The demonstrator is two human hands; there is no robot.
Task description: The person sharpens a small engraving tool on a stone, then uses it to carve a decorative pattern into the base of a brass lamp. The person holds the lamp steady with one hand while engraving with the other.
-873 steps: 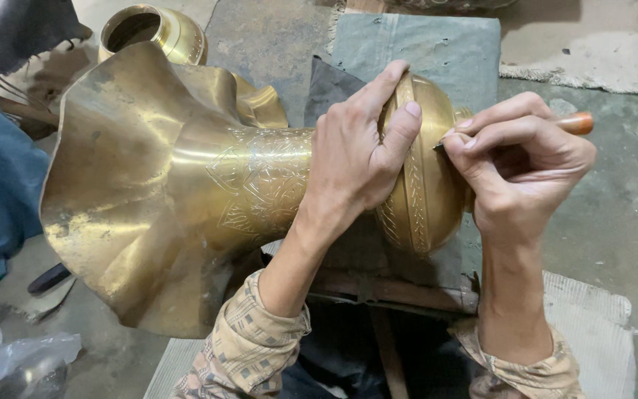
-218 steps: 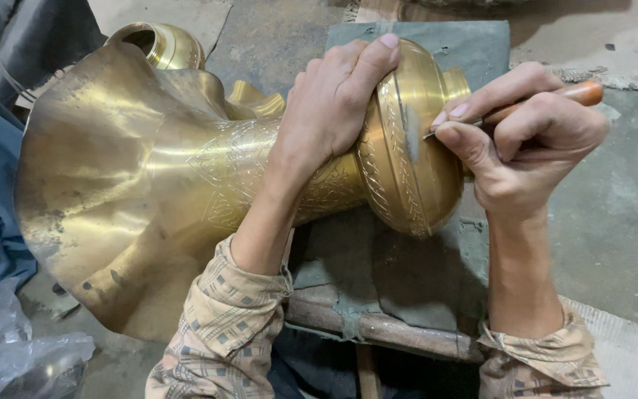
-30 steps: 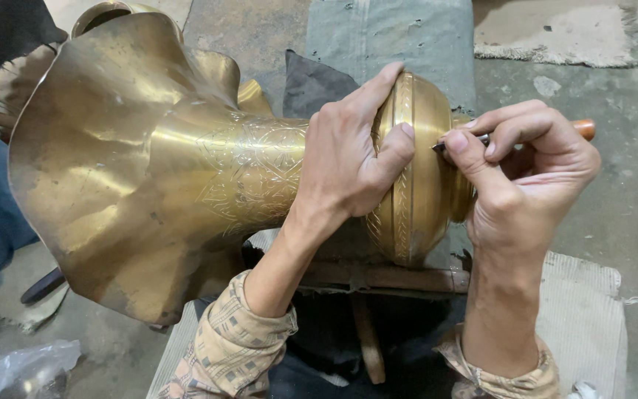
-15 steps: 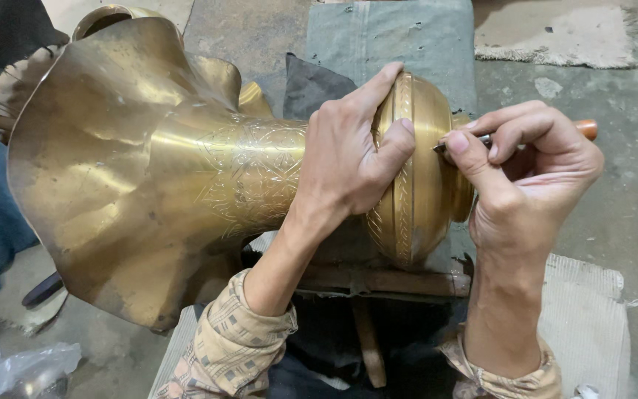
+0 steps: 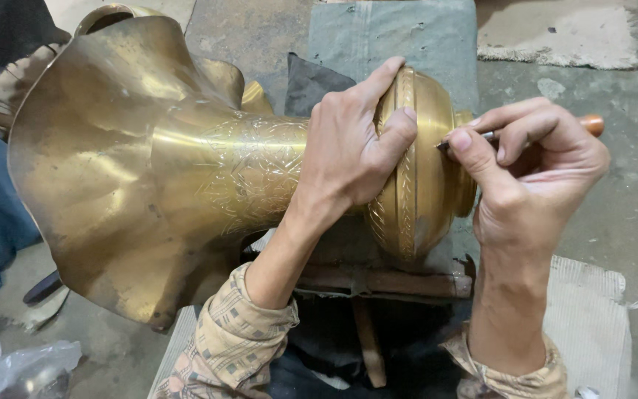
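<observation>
Right of centre, my right hand [image 5: 537,166] pinches a graver [image 5: 548,129] between thumb and two fingers, pen-style, its orange handle end poking out past the knuckles toward the right edge and its metal tip touching the bulb of the vase [image 5: 275,174]. My left hand [image 5: 352,151] lies wrapped over that same bulb at mid-frame, fingers curled along the raised banded ridge, thumb pressed below it, gripping the brass and nothing else.

That vase lies on its side across the middle of the frame: bulb to the right, engraved neck under my left wrist, wide ruffled mouth filling the left half. It rests on a wooden block [image 5: 385,281] near my lap, with a grey cloth [image 5: 393,37] spread on the floor beyond it at the top. A second brass pot [image 5: 108,15] peeks out at the upper left, and crumpled plastic [image 5: 16,366] sits at the lower left.

To cut cleanly, I judge the left hand should clamp the bulb so it cannot roll, while the right keeps the tip low against the curve and moves in short, light strokes; a slip would scratch the polished band.
</observation>
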